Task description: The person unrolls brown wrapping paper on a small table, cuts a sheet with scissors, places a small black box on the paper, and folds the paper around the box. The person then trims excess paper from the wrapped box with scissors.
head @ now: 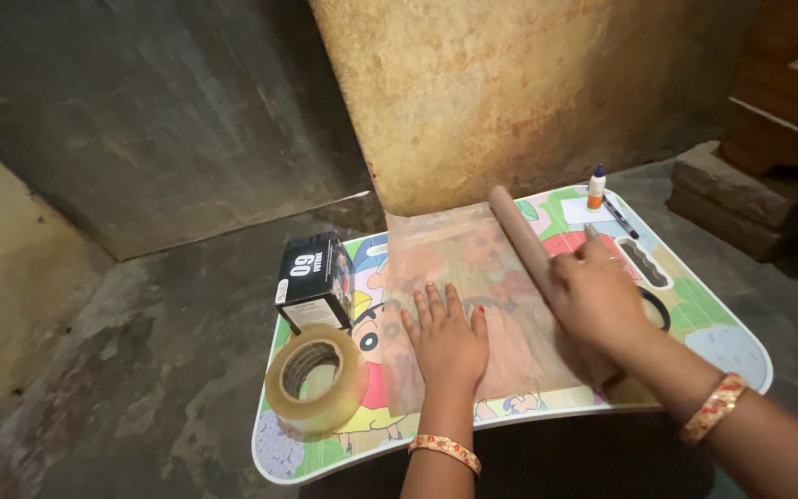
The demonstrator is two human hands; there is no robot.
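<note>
Translucent brown paper sheet (473, 305) partly unrolled, lying flat over middle of cartoon-printed lap tray (741, 356) on floor. Left hand (445, 337) presses sheet near edge, fingers spread flat. Right hand (598, 300) on paper roll (521, 242) at sheet's right side, fingers curled over it. Much paper appears wound on roll. Tape roll (316, 381) and black box (314, 280) left on tray; glue bottle (596, 188) and pen (621, 218) far right, untouched.
</note>
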